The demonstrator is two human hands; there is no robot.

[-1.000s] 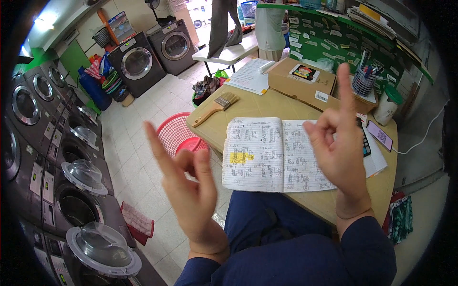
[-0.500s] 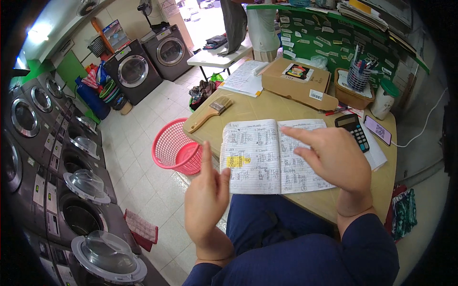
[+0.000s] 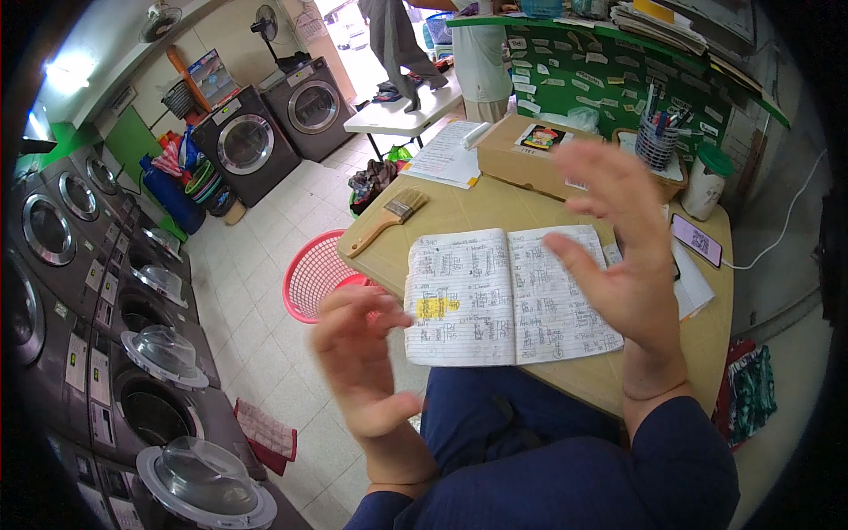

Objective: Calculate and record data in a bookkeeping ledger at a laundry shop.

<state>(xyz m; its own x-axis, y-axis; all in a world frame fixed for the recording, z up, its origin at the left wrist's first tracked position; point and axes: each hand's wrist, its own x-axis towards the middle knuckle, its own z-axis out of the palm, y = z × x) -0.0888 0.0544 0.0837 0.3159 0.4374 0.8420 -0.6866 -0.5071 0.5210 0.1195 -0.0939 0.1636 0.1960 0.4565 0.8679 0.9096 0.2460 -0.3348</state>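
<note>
An open notebook (image 3: 461,344) with handwritten pages and a yellow highlighted patch lies near the table's front edge. My left hand (image 3: 360,362) is raised beside its left page, fingers curved and thumb apart, holding nothing. Over the right page hovers my right hand (image 3: 623,252), its fingers spread and slightly blurred, also free of any object. It hides most of the calculator (image 3: 686,287) and part of the brown cardboard box (image 3: 521,163). A wooden-handled paintbrush (image 3: 386,221) rests at the table's left edge, beyond the notebook.
Below the table's left side stands a pink basket (image 3: 309,276). Written sheets (image 3: 442,155), a pen holder (image 3: 658,144), a green-lidded jar (image 3: 707,181) and a phone (image 3: 697,240) with a white cable are on the table. Front-loading machines (image 3: 159,406) line the left, several with doors open.
Both hands have gone from pointing index fingers to spread, curved fingers. My left hand has shifted left; my right has tilted upward. In the background, the hanging grey garment has moved left.
</note>
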